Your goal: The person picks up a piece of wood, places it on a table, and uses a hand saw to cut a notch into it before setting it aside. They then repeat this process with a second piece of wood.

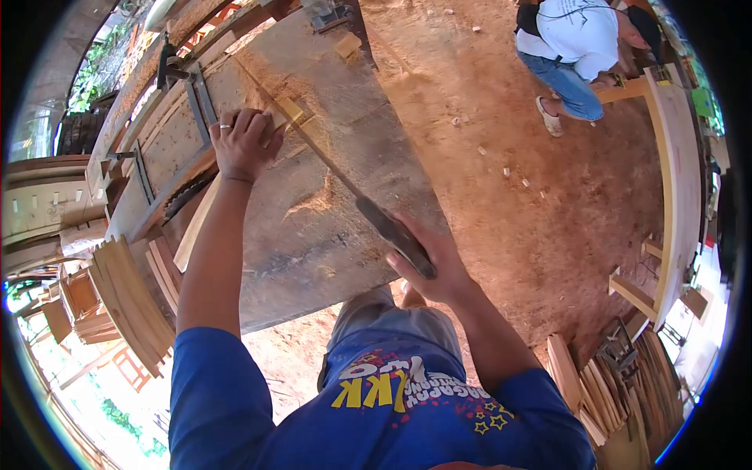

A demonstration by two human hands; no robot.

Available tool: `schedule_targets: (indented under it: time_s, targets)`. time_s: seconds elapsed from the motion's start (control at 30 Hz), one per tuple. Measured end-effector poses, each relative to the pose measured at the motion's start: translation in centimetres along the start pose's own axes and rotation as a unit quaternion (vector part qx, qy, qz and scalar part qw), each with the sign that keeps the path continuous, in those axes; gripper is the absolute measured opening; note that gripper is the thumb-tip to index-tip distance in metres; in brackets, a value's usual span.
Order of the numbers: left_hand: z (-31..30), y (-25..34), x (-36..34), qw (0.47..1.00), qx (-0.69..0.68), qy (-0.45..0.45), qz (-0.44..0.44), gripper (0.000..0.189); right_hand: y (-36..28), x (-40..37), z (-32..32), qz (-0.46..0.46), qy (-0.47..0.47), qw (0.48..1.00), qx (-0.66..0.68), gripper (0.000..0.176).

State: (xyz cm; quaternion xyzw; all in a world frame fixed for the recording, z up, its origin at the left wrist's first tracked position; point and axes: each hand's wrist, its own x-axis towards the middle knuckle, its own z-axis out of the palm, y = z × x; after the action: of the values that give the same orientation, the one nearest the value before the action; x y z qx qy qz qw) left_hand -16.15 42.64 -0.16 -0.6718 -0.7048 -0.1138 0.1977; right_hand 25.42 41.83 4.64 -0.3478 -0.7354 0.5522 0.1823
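Right hand (437, 270): closed around the dark handle of a handsaw (395, 235). Its thin blade runs forward and leftward toward the other hand.

Left hand (243, 142): open, palm down, fingers spread. It presses on the sawdust-covered worktop (313, 227) just beside a small pale wood piece (291, 110), which lies at the blade's far end. Whether the fingertips touch the wood piece cannot be told.

Assessment: the cut would go best with the left hand bearing down firmly and its fingers kept clear of the blade line. Strokes should be long and light, the right forearm in line with the blade.

Surroundings: a toothed disc (186, 196) sits below the left wrist, and curved slats (129, 301) are stacked further left. Another person (576, 47) crouches well beyond the right hand.
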Motion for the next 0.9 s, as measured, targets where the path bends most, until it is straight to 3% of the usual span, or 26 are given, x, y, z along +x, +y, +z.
schedule_targets:
  time_s: [0.07,0.37,0.47,0.57,0.77,0.87,0.9]
  targets:
    - [0.0,0.0,0.0,1.000,-0.002,-0.007,-0.005,0.036,0.6,-0.4,0.0,0.009,-0.005,0.998,0.055,0.064]
    - [0.0,-0.3,-0.1,0.999,0.002,-0.042,-0.005,0.039,-1.9,7.5,-0.2,0.097,-0.125,0.987,0.018,0.064]
    - [-0.2,-0.1,0.1,1.000,-0.013,-0.027,-0.004,0.039,0.4,3.3,-0.1,-0.035,-0.022,0.999,-0.014,0.064]
    - [-0.2,-0.3,-0.3,1.000,-0.024,-0.014,-0.008,0.038,-0.6,1.5,-2.0,0.040,-0.074,0.995,0.058,0.064]
    - [-0.5,0.0,-0.1,0.999,-0.022,-0.028,-0.019,0.036,-1.8,6.7,0.3,0.130,-0.097,0.986,0.027,0.064]
    - [-0.4,-0.1,-0.1,0.999,-0.023,-0.016,-0.021,0.037,-2.0,5.9,0.8,0.040,-0.058,0.997,0.035,0.066]
    - [-0.5,0.0,0.0,0.999,-0.026,-0.017,-0.024,0.038,-1.5,4.6,0.7,0.060,-0.047,0.996,0.041,0.066]
